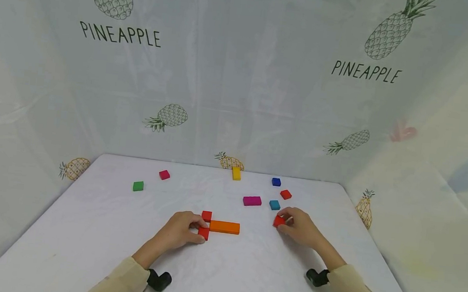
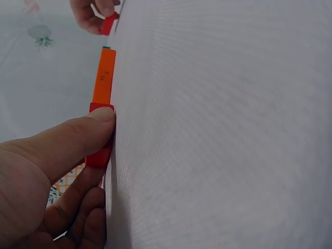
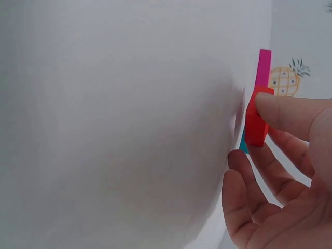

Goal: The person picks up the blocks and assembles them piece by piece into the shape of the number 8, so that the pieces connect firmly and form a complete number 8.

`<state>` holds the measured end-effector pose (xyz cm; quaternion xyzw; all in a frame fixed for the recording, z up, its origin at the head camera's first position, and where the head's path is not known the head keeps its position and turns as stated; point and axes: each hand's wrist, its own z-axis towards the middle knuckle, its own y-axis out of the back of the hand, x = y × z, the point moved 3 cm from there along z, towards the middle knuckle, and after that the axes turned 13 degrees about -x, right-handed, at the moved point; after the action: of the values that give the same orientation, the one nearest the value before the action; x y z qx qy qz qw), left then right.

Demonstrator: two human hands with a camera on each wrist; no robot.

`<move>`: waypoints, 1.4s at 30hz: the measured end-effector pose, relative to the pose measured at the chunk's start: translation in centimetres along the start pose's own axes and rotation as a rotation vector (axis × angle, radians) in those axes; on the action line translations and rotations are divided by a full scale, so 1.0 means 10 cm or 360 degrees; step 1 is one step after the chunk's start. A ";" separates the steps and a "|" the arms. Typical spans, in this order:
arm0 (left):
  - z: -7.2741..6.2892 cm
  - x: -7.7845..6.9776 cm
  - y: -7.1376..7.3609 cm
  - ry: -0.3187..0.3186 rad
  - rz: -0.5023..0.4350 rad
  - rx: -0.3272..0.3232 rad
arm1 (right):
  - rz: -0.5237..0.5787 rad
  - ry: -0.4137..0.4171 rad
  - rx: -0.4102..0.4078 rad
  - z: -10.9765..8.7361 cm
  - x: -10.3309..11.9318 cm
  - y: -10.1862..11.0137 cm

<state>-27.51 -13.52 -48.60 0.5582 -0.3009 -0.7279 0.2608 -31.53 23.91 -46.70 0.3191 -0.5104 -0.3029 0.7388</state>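
My left hand [image 1: 182, 229] pinches a red block [image 1: 203, 233] between thumb and fingers at the left end of a long orange block [image 1: 224, 227]. Just behind that, another red block [image 1: 206, 216] sits by the same end of the orange one. On the right, my right hand [image 1: 300, 227] grips a separate red block [image 1: 279, 221]; in the right wrist view the thumb presses one face of this red block [image 3: 256, 122] and the fingers lie behind it. A light-blue block [image 1: 275, 205] lies a little beyond the right hand.
Farther back on the white table [image 1: 221, 276] are a magenta block [image 1: 252, 201], a red block [image 1: 286, 195], a dark blue block [image 1: 276, 182] and a yellow block [image 1: 236, 173]. Toward the back left lie a green block [image 1: 138, 186] and a pinkish-red block [image 1: 164, 174]. A pineapple-print curtain [image 1: 240, 85] hangs behind.
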 end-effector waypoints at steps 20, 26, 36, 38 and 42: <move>0.00 -0.02 -0.02 0.0013 -0.0012 0.0011 | 0.0088 0.0124 0.0112 0.13 0.28 -0.27; 0.00 -0.01 -0.01 0.0036 -0.0001 0.0006 | 0.0098 0.0145 0.0143 0.16 0.35 -0.36; -0.02 0.01 0.00 0.0019 -0.0012 0.0013 | 0.0141 0.0177 0.0172 0.19 0.46 -0.47; -0.02 0.00 0.01 0.0016 -0.0012 0.0013 | 0.0143 0.0174 0.0169 0.19 0.48 -0.48; -0.01 -0.02 0.01 0.0015 -0.0011 0.0007 | 0.0152 0.0184 0.0169 0.19 0.52 -0.51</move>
<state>-27.35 -13.45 -48.47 0.5634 -0.2994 -0.7254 0.2584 -32.41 16.42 -47.24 0.3502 -0.4969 -0.2210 0.7626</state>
